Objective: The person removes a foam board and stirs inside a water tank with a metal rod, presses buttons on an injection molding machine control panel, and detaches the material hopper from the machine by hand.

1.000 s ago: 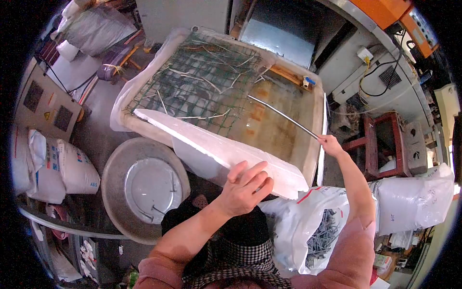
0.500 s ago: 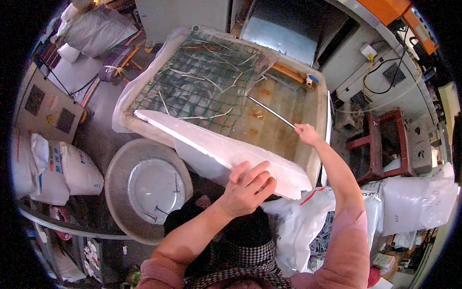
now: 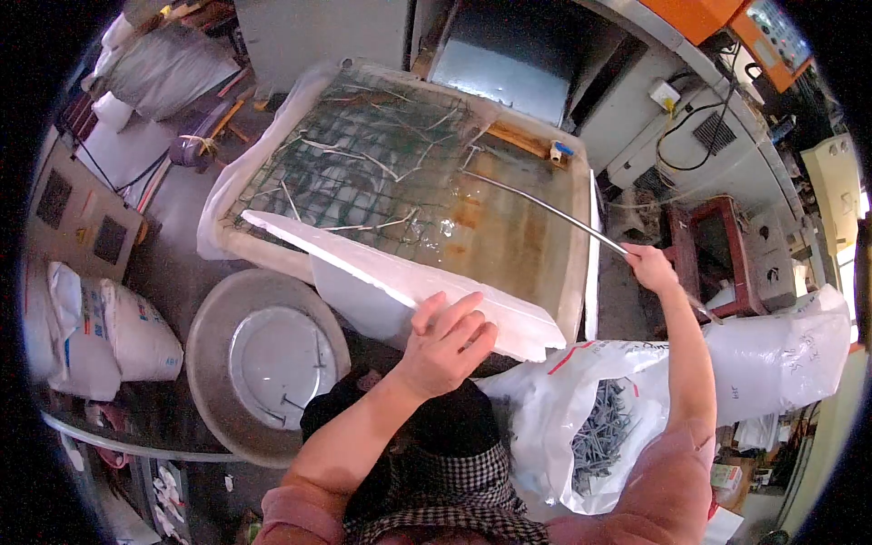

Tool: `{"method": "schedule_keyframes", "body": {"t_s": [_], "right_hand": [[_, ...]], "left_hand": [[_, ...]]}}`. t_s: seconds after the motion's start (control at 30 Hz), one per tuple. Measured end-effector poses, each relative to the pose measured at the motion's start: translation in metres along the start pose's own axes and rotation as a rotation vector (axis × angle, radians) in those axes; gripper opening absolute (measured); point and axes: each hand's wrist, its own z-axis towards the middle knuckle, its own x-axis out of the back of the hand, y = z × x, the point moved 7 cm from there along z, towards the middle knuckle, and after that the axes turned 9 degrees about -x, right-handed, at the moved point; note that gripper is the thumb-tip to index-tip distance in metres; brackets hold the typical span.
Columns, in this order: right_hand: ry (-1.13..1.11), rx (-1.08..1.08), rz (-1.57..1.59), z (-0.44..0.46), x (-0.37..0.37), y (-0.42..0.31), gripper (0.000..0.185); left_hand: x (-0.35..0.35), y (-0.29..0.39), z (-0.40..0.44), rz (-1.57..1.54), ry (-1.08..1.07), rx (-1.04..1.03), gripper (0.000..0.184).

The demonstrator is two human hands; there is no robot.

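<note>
My right hand [image 3: 651, 269] is closed round a long thin metal rod [image 3: 554, 212]. The rod's far end reaches over the water tub [image 3: 581, 182], near the edge of a green mesh [image 3: 363, 163] with pale strips on it. My left hand [image 3: 447, 345] rests with its fingers apart on a white foam board [image 3: 400, 278], which lies along the tub's near edge. Brownish water [image 3: 509, 232] shows in the tub's right part.
A round grey basin [image 3: 213, 363] stands at the left, near full white sacks [image 3: 136, 331]. An open white bag [image 3: 545, 427] holds several grey plastic pieces [image 3: 601, 436]. At the right are a red metal frame [image 3: 740, 259] and a wrapped white sack [image 3: 772, 363].
My right hand has moved right and back with the rod, after moving inward earlier. My left hand stays on the foam board. The whole view has shifted slightly.
</note>
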Motion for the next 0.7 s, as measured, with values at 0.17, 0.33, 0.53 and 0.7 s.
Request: {"method": "schedule_keyframes", "body": {"t_s": [0.17, 0.33, 0.53, 0.7], "right_hand": [[0.083, -0.107, -0.135, -0.031, 0.051, 0.019, 0.028], [0.112, -0.102, -0.135, -0.023, 0.051, 0.001, 0.03], [0.177, 0.039, -0.354, 0.014, 0.025, -0.075, 0.026], [0.299, 0.039, -0.426, 0.03, 0.026, -0.101, 0.023]], "left_hand": [[-0.001, 0.003, -0.005, 0.0, 0.009, -0.023, 0.022], [-0.002, 0.005, -0.005, -0.029, 0.017, -0.002, 0.024], [-0.001, 0.003, -0.006, -0.011, 0.019, -0.001, 0.026], [0.001, 0.0, -0.003, -0.024, 0.017, 0.017, 0.024]]}}
